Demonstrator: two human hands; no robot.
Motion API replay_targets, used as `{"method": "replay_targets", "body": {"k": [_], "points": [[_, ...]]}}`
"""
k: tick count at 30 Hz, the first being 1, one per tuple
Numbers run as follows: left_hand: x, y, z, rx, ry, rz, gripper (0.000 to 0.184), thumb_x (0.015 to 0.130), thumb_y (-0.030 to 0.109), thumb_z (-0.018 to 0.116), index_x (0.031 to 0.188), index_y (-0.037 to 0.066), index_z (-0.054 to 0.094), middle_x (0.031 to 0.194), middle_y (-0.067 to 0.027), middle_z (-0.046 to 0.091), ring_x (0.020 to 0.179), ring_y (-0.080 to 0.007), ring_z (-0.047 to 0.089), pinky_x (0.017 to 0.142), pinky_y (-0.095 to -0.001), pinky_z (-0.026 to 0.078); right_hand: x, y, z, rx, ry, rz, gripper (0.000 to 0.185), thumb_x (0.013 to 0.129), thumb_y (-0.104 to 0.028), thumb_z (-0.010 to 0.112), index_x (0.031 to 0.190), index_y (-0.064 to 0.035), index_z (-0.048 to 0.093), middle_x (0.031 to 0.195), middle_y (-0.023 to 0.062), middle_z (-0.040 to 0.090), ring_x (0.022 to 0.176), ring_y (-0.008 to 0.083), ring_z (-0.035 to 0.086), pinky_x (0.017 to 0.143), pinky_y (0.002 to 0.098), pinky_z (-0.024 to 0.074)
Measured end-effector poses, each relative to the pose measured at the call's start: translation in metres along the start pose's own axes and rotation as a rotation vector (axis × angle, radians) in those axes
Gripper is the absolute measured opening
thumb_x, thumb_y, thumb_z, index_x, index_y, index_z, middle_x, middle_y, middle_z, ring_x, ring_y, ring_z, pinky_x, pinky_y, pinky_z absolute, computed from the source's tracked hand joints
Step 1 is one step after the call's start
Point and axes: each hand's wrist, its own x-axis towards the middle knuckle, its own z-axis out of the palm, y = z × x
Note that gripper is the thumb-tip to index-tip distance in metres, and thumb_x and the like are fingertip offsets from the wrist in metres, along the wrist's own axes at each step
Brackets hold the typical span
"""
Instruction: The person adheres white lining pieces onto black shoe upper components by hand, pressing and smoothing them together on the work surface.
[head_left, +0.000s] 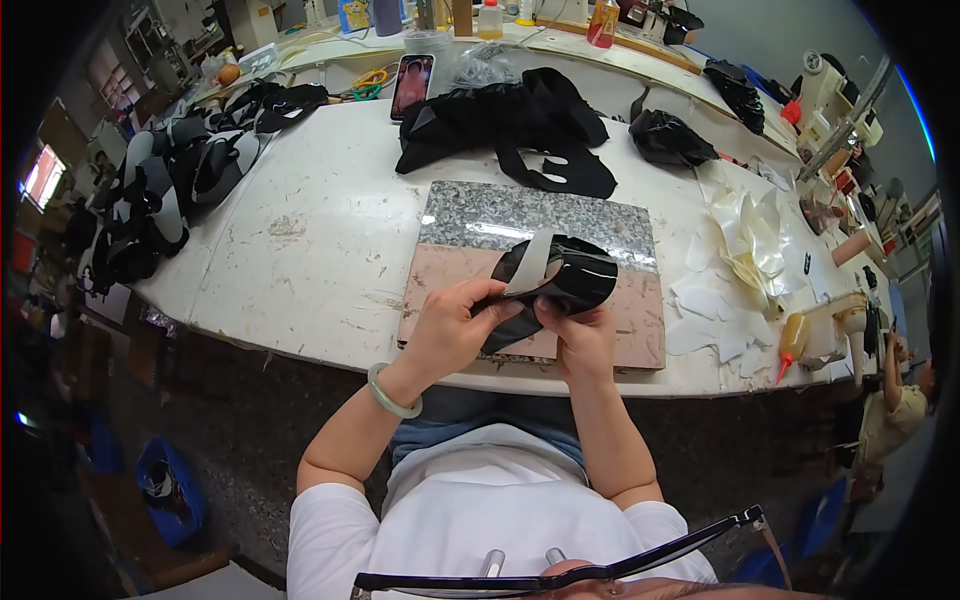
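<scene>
A glossy black shoe upper (585, 277) with a light grey strip is held between both hands over a board (620, 320), whose far part is speckled stone and near part pinkish. My left hand (455, 325), with a pale green bangle at its wrist, pinches the left edge of the piece near the grey strip. My right hand (583, 340) grips its lower edge, thumb on top and the other fingers mostly hidden. Beyond the board lies a pile of black pieces (500, 120), one with a cut-out opening.
Black and grey pieces (190, 170) are heaped at the left. A phone (412, 86) stands at the back. Right of the board are pale sheets (745, 245), a yellow glue bottle (793, 338) and a black bundle (670, 138). Another person (895, 415) is at far right.
</scene>
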Motion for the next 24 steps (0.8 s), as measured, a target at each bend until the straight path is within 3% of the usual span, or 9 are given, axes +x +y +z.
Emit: {"method": "replay_targets", "body": {"k": [4,10,16,22,24], "points": [[-0.001,-0.002,-0.003,-0.089,-0.048,-0.086,0.014,0.085,0.009,0.065,0.095,-0.002,0.066,0.076,-0.0078,0.065,0.068,-0.0098,0.059,0.061,-0.0253,0.046,-0.003,-0.003,-0.002,-0.146,-0.062,-0.062,0.019,0.079,0.002,0.072,0.098,-0.0005,0.068,0.092,0.0055,0.068,0.082,0.0097,0.062,0.070,0.0237,0.0510],[-0.004,-0.010,-0.007,-0.342,-0.179,-0.219,0.015,0.089,0.014,0.065,0.094,0.000,0.067,0.075,0.0021,0.063,0.068,-0.0033,0.051,0.061,-0.0205,0.042,-0.002,-0.007,-0.010,-0.169,-0.116,-0.017,0.017,0.081,-0.002,0.072,0.097,0.0001,0.069,0.089,0.0053,0.068,0.081,0.0097,0.062,0.072,0.0239,0.0507],[-0.005,-0.007,-0.011,-0.511,-0.291,-0.270,0.024,0.090,0.022,0.066,0.093,-0.001,0.066,0.078,0.0018,0.063,0.071,-0.0035,0.053,0.064,-0.0194,0.043,0.001,-0.014,-0.006,-0.090,-0.074,0.109,0.018,0.083,-0.010,0.073,0.095,0.0031,0.068,0.088,0.0068,0.068,0.077,0.0092,0.062,0.070,0.0229,0.0498],[-0.008,-0.006,-0.010,-0.665,-0.302,-0.321,0.023,0.091,0.022,0.065,0.094,-0.001,0.063,0.079,0.0008,0.063,0.069,-0.0044,0.052,0.060,-0.0210,0.043,0.003,-0.016,-0.001,-0.053,-0.089,0.146,0.018,0.083,-0.012,0.073,0.092,0.0032,0.068,0.085,0.0067,0.068,0.075,0.0090,0.062,0.067,0.0215,0.0487],[-0.011,-0.009,-0.007,-0.482,-0.245,-0.222,0.021,0.092,0.020,0.063,0.092,-0.001,0.062,0.077,0.0003,0.062,0.066,-0.0049,0.051,0.059,-0.0220,0.042,0.002,-0.018,-0.001,-0.042,-0.100,0.148,0.017,0.084,-0.013,0.072,0.091,0.0030,0.069,0.084,0.0058,0.068,0.073,0.0086,0.061,0.066,0.0211,0.0478]]}}
